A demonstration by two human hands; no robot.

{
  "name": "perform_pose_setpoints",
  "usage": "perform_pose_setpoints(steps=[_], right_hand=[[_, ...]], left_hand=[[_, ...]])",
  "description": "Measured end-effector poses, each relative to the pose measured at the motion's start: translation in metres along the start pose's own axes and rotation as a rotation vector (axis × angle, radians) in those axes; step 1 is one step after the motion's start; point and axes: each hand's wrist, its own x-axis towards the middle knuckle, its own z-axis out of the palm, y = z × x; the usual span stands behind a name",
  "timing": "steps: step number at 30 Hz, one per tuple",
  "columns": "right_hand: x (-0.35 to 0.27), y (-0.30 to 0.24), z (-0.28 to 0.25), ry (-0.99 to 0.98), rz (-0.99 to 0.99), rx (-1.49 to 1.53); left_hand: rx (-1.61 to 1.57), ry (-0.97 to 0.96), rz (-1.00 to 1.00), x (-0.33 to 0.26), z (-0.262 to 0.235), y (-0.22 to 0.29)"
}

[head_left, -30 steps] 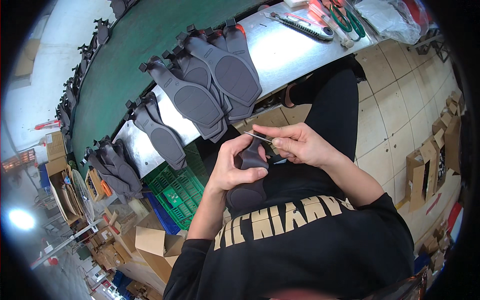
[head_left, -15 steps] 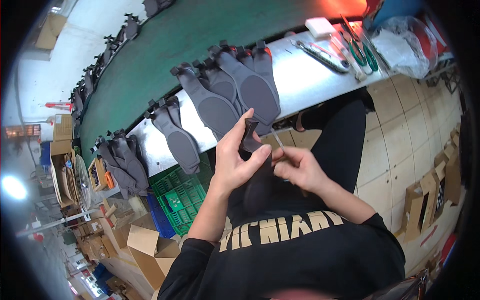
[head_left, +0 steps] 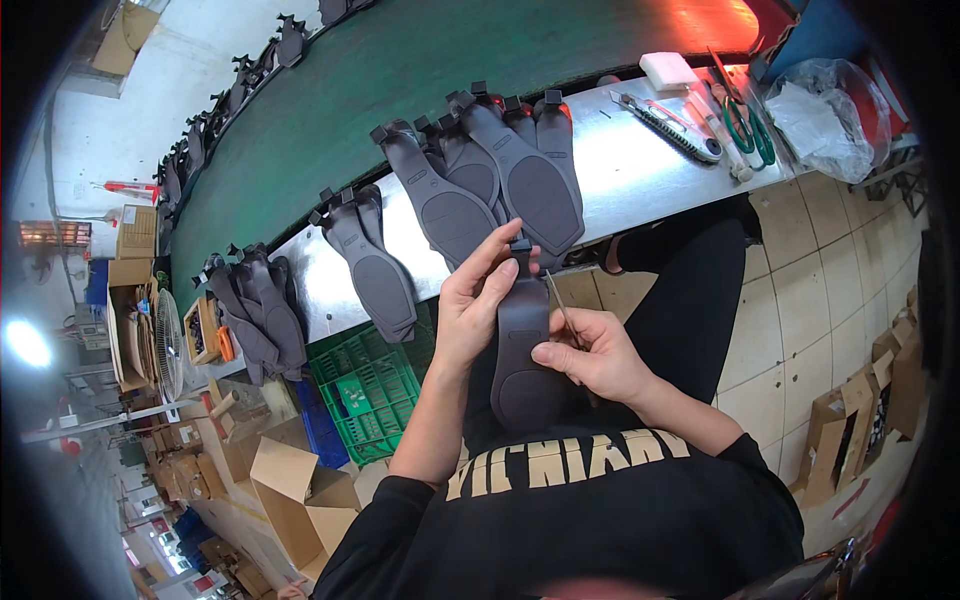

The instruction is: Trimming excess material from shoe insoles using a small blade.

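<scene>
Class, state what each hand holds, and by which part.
Left hand: the dark grey paddle-shaped piece, by its narrow upper end. Right hand: a thin metal tool, gripped below its exposed tip.

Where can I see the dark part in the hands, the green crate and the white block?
Dark part point(head_left: 522, 346): head view, on its middle, above the oval pad.
Green crate point(head_left: 391, 388): head view, on its lattice.
White block point(head_left: 669, 71): head view, on its pale upper face.
</scene>
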Motion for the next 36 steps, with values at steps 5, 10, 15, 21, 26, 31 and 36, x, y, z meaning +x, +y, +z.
perform_pose_setpoints(steps=[5,10,15,21,26,31,36], right_hand=[[0.001,0.002,-0.002,-0.025,0.011,0.030],[0.001,0.001,-0.001,-0.026,0.014,0.049],[0.001,0.005,-0.002,-0.024,0.005,0.022],[0.000,0.008,0.001,-0.014,-0.018,-0.047],[0.000,0.010,0.005,-0.017,-0.098,-0.177],[0.000,0.010,0.005,-0.008,-0.109,-0.214],[0.000,0.009,0.006,-0.007,-0.105,-0.200]], left_hand=[[-0.015,0.008,-0.087,-0.002,-0.008,-0.005],[-0.012,0.027,-0.090,-0.002,-0.004,-0.003],[-0.008,0.051,-0.087,-0.002,-0.003,-0.005],[-0.067,0.106,-0.091,-0.006,-0.003,-0.008],[-0.158,0.146,-0.127,-0.009,-0.003,-0.004],[-0.180,0.139,-0.144,-0.008,-0.002,-0.002],[-0.131,0.101,-0.119,-0.007,-0.001,-0.003]])
